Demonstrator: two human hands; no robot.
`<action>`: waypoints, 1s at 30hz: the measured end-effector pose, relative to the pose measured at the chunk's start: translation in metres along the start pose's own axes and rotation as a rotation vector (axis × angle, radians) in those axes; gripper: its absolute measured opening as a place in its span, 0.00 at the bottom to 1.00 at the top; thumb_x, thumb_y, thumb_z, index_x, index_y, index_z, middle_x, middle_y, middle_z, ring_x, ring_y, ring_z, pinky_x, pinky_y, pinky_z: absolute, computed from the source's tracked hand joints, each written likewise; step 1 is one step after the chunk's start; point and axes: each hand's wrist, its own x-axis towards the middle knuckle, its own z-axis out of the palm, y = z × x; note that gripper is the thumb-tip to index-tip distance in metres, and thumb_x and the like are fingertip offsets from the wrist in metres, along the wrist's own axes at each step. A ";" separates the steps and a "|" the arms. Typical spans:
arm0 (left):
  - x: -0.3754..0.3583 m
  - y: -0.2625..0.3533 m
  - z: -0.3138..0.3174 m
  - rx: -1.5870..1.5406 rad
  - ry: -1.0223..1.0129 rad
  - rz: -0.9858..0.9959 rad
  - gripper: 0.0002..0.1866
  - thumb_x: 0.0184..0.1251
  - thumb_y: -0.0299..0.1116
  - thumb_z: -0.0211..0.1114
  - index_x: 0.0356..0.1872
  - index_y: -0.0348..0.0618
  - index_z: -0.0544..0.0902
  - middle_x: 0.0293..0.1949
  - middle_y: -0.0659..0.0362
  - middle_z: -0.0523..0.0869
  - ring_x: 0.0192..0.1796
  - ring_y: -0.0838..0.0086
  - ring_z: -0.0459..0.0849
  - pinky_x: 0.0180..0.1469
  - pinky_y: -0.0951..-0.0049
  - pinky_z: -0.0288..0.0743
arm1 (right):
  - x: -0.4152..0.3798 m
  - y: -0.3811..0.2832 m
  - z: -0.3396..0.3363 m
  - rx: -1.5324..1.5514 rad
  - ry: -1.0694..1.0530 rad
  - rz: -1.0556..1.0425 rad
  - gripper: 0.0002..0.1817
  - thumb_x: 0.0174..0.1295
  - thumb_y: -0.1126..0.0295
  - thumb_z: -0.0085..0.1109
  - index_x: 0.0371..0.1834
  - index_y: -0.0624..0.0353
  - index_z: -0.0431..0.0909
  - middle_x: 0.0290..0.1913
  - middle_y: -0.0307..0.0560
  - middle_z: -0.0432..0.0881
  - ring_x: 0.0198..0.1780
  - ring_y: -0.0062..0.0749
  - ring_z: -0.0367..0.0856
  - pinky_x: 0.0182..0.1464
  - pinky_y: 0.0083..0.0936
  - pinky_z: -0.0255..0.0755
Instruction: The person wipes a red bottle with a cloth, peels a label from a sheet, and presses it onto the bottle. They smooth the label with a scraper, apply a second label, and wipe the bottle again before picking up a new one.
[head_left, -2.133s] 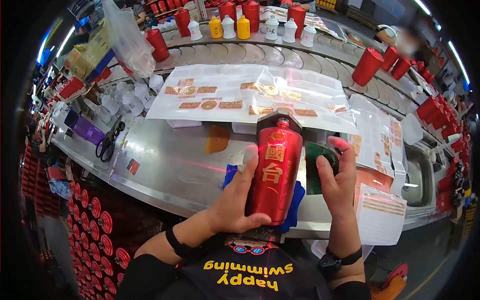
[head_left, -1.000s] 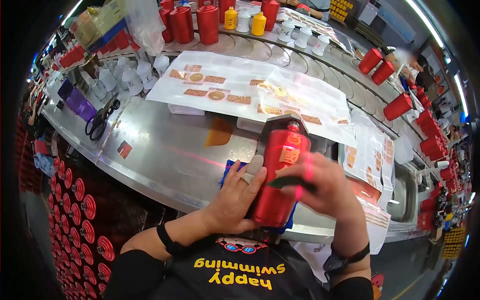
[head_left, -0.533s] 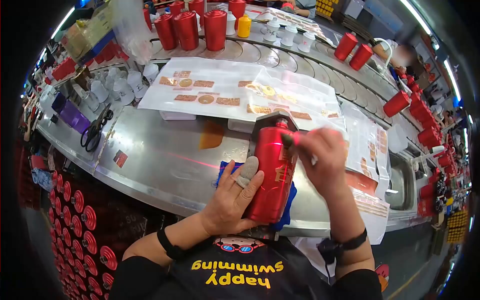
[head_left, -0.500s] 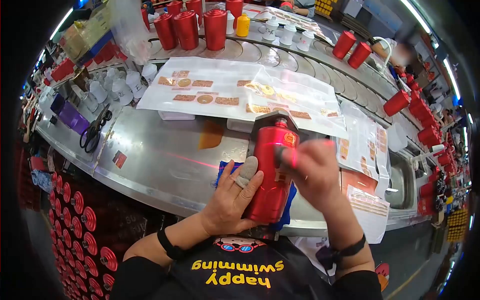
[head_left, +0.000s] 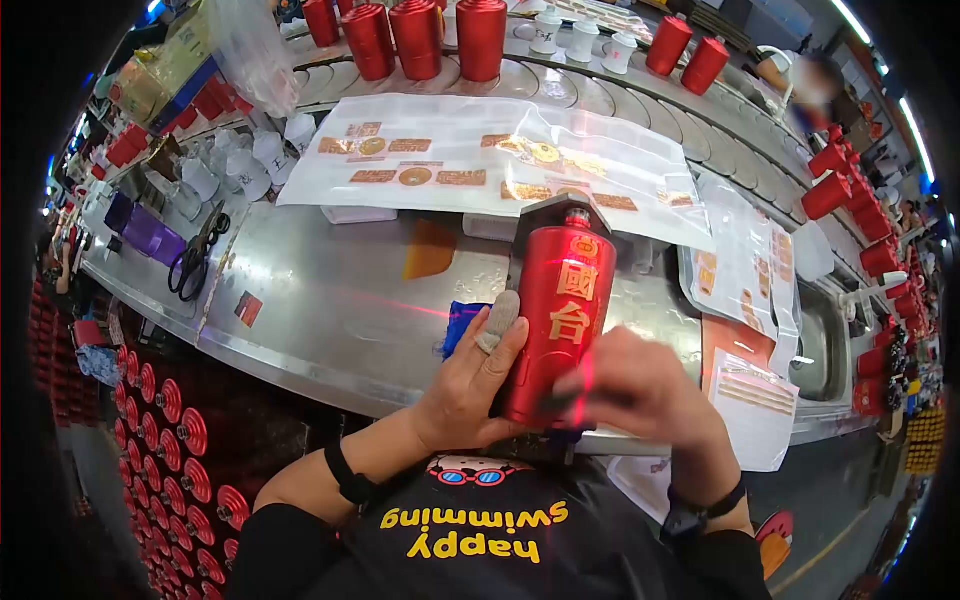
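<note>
A glossy red bottle (head_left: pixel 550 345) with gold characters down its front lies in front of me, its neck pointing away. Behind its neck shows the dark angular end of a holder (head_left: pixel 540 215). My left hand (head_left: pixel 465 385) grips the bottle's left side, a grey cloth finger cover (head_left: pixel 502 315) on one finger. Over the bottle's lower right is my right hand (head_left: pixel 640 385), smeared by motion, its fingers closed on a small dark object (head_left: pixel 556 402) pressed at the bottle's surface; its kind is too blurred to name. A blue cloth (head_left: pixel 467 328) sticks out left of the bottle.
Sheets of gold labels (head_left: pixel 330 185) spread behind the bottle on the steel table (head_left: pixel 330 300). Black scissors (head_left: pixel 200 255) and a purple container (head_left: pixel 145 230) stand left, a sink (head_left: pixel 825 345) right. Several red bottles (head_left: pixel 480 45) line the conveyor (head_left: pixel 640 130). A person (head_left: pixel 815 90) is at the far right.
My right hand has moved down the bottle toward me, from near its shoulder to its lower end. The gold characters on the front are now uncovered. My left hand keeps its hold.
</note>
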 end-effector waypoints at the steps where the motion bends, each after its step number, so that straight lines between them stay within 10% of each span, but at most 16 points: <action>1: 0.000 0.000 0.001 -0.009 -0.014 -0.005 0.57 0.49 0.47 0.79 0.75 0.27 0.56 0.70 0.27 0.63 0.74 0.36 0.63 0.75 0.42 0.53 | -0.007 0.023 0.010 0.124 0.260 0.226 0.14 0.55 0.68 0.74 0.42 0.59 0.83 0.36 0.45 0.84 0.38 0.37 0.82 0.42 0.31 0.74; 3: -0.003 -0.001 0.000 -0.032 -0.041 -0.029 0.56 0.54 0.56 0.74 0.76 0.32 0.57 0.71 0.30 0.63 0.76 0.38 0.58 0.76 0.40 0.46 | 0.001 0.044 0.007 0.073 0.809 0.286 0.09 0.62 0.70 0.69 0.42 0.62 0.82 0.35 0.43 0.85 0.36 0.24 0.80 0.39 0.24 0.73; 5: -0.001 0.001 -0.010 0.020 -0.087 -0.023 0.53 0.59 0.64 0.67 0.76 0.36 0.58 0.72 0.36 0.65 0.78 0.40 0.55 0.77 0.40 0.40 | -0.015 0.048 0.006 -0.081 0.931 0.375 0.09 0.66 0.69 0.67 0.43 0.62 0.81 0.34 0.38 0.83 0.33 0.19 0.77 0.36 0.18 0.71; 10: 0.084 -0.028 -0.031 0.249 -0.176 0.209 0.45 0.65 0.75 0.45 0.72 0.51 0.70 0.65 0.57 0.79 0.77 0.51 0.60 0.79 0.44 0.30 | -0.035 0.027 0.023 0.249 0.911 0.374 0.09 0.68 0.68 0.65 0.43 0.63 0.81 0.33 0.33 0.80 0.33 0.12 0.73 0.35 0.14 0.68; 19: 0.078 0.003 -0.021 0.211 -0.357 0.426 0.27 0.75 0.64 0.44 0.55 0.61 0.84 0.50 0.68 0.85 0.68 0.69 0.71 0.80 0.45 0.27 | -0.077 0.026 0.019 0.211 1.018 0.415 0.10 0.70 0.69 0.63 0.46 0.64 0.79 0.34 0.34 0.79 0.36 0.14 0.72 0.40 0.14 0.68; 25: 0.083 -0.019 -0.033 0.222 -0.093 0.186 0.29 0.75 0.63 0.46 0.64 0.60 0.79 0.55 0.68 0.86 0.69 0.67 0.69 0.79 0.45 0.33 | -0.036 0.048 -0.044 -0.166 0.753 0.306 0.17 0.67 0.82 0.50 0.58 0.65 0.78 0.66 0.59 0.77 0.62 0.41 0.80 0.60 0.29 0.75; 30: 0.067 -0.018 -0.026 0.209 -0.078 0.168 0.31 0.75 0.63 0.45 0.67 0.58 0.77 0.59 0.67 0.85 0.71 0.62 0.66 0.78 0.44 0.35 | 0.047 0.159 -0.092 -0.772 0.196 0.398 0.20 0.69 0.74 0.50 0.62 0.50 0.81 0.72 0.56 0.70 0.69 0.54 0.71 0.68 0.38 0.69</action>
